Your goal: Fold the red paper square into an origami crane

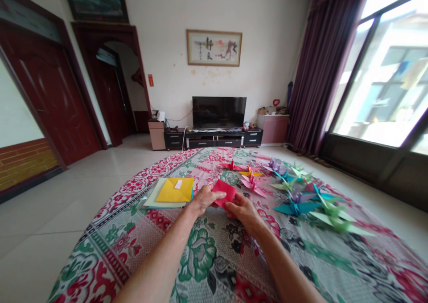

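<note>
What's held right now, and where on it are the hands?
The folded red paper: the left hand grips its left side, thumb on top; the right hand holds it near its lower right.

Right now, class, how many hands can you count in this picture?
2: the left hand at the left side of the red paper, and the right hand at its lower right. No others show.

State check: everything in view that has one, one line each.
Red paper: square, held in both hands
Left hand: gripping it
Right hand: gripping it
Paper stack: lying flat, yellow on top
Paper cranes: folded, wings spread
TV: screen dark
Curtain: gathered aside
</note>
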Demonstrator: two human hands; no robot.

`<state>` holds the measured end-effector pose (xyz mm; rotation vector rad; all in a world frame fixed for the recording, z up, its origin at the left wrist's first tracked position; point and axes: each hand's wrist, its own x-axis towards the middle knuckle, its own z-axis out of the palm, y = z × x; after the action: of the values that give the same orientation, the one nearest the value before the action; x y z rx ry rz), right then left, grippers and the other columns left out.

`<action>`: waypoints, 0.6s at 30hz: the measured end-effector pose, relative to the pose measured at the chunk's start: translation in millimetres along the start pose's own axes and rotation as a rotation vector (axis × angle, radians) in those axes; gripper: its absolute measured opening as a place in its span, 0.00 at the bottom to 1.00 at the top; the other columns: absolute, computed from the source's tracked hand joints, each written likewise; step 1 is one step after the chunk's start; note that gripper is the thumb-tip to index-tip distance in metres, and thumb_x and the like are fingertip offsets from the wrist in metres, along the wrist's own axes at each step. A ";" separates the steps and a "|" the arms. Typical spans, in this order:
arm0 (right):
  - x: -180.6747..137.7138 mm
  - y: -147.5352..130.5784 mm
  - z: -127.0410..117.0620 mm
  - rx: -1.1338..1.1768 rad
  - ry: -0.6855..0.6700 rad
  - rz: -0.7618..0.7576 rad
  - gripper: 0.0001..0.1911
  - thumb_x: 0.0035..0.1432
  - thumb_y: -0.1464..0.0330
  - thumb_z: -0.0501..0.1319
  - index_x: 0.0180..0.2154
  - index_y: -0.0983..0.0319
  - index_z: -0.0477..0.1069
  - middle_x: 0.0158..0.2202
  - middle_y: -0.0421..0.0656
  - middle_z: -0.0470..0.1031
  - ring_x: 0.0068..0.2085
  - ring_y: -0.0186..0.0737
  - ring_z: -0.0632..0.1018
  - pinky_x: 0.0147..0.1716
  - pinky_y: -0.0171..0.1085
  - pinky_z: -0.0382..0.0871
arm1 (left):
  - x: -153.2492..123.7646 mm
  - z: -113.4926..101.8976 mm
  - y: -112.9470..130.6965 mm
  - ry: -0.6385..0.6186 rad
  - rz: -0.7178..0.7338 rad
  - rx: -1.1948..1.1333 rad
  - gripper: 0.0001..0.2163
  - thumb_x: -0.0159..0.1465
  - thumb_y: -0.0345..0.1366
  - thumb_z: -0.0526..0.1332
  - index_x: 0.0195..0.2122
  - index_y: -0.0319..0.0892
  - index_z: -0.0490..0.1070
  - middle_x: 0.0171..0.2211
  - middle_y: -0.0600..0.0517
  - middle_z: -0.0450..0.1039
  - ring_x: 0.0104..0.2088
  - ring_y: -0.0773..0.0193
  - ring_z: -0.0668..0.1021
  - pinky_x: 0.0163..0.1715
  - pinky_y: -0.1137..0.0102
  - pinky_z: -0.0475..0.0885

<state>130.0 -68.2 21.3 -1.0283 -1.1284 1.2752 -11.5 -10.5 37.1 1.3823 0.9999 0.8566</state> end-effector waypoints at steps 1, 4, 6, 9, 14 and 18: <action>-0.1 -0.4 0.3 0.006 0.003 0.001 0.23 0.40 0.62 0.68 0.41 0.61 0.70 0.29 0.39 0.76 0.27 0.33 0.74 0.22 0.29 0.67 | 0.1 -0.4 -0.1 -0.005 -0.003 0.002 0.19 0.45 0.45 0.67 0.33 0.35 0.72 0.20 0.53 0.70 0.16 0.72 0.67 0.16 0.76 0.61; -0.2 -1.2 2.4 0.028 0.063 -0.010 0.21 0.41 0.60 0.66 0.39 0.61 0.72 0.32 0.41 0.77 0.29 0.36 0.76 0.22 0.30 0.67 | -0.6 -0.5 0.1 -0.004 -0.017 0.037 0.19 0.44 0.45 0.67 0.32 0.34 0.72 0.20 0.52 0.71 0.17 0.71 0.69 0.17 0.76 0.61; 0.4 -0.5 3.4 0.052 0.098 -0.025 0.20 0.41 0.59 0.67 0.37 0.61 0.73 0.32 0.41 0.78 0.28 0.37 0.76 0.22 0.31 0.68 | -0.9 -0.3 -0.5 -0.012 -0.017 0.051 0.19 0.44 0.45 0.67 0.31 0.34 0.72 0.20 0.52 0.71 0.17 0.71 0.69 0.17 0.76 0.61; 2.5 2.5 2.1 0.077 0.092 -0.041 0.20 0.38 0.57 0.68 0.35 0.62 0.74 0.29 0.41 0.78 0.26 0.38 0.76 0.24 0.34 0.70 | -0.3 -0.5 -2.6 -0.026 -0.003 0.044 0.19 0.45 0.45 0.66 0.31 0.34 0.72 0.19 0.53 0.70 0.17 0.72 0.68 0.17 0.76 0.60; 4.9 5.9 -3.4 0.044 0.133 -0.034 0.17 0.40 0.55 0.66 0.29 0.61 0.75 0.25 0.40 0.77 0.23 0.37 0.74 0.23 0.35 0.70 | 0.3 -1.4 -3.4 -0.057 0.001 0.005 0.19 0.45 0.45 0.66 0.31 0.34 0.71 0.19 0.53 0.70 0.17 0.71 0.68 0.16 0.77 0.60; 3.5 4.6 -4.9 0.065 0.138 -0.030 0.18 0.43 0.53 0.64 0.29 0.61 0.74 0.22 0.39 0.75 0.23 0.37 0.74 0.24 0.36 0.70 | 0.6 -1.4 -3.9 -0.072 0.008 -0.002 0.19 0.45 0.45 0.66 0.31 0.35 0.71 0.18 0.54 0.69 0.16 0.72 0.68 0.16 0.77 0.60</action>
<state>134.0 -64.3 16.1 -1.0310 -0.9878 1.1913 -12.9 -9.5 33.3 1.4068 0.9382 0.8077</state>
